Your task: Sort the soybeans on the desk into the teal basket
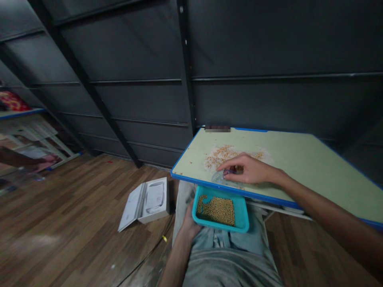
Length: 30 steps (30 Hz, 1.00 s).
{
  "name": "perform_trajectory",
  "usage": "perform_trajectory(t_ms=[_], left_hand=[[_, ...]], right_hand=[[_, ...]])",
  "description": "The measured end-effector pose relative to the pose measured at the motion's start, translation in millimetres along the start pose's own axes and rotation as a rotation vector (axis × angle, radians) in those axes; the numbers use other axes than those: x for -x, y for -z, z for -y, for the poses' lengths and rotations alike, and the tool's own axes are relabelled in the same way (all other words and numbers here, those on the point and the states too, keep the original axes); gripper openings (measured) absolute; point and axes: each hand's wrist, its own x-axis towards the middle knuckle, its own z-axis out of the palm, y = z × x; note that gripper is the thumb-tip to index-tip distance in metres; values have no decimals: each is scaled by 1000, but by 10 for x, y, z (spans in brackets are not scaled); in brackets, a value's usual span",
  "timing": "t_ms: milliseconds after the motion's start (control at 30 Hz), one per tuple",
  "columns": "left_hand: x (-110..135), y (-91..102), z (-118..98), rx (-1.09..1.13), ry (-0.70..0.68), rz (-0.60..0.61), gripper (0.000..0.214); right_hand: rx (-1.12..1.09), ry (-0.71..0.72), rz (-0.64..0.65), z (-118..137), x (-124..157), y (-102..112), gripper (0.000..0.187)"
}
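Observation:
A teal tray [243, 217] holding a layer of small yellow beans [218, 210] rests on my lap, just under the near edge of a pale green table [314, 163] with a blue rim. My left hand [188, 223] grips the tray's left side. My right hand [249, 169] lies on the tabletop near the front edge, its fingers curled over a small clear piece of plastic [221, 177] beside a scattered heap of loose beans [223, 154]. What the fingertips pinch is too small to make out.
An open white box [146, 201] lies on the wooden floor to the left. Dark metal wall panels and a slanted beam [89, 87] stand behind. Another person's hand [44, 162] and a second blue-edged table [18, 113] are at the far left.

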Motion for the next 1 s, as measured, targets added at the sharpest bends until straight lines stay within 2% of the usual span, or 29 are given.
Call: perform_trajectory(t_ms=[333,667,1000], left_hand=[[25,-59,-18,-4,6,-3,38],[26,-31,-17,-3,-1,-40,35],[36,-76,-27,-22,8,0,42]], right_hand=[[12,8,-28,21,-3,8,30],[-44,9,-5,19,3,9,30],[18,1,-92,6,10,16,28]])
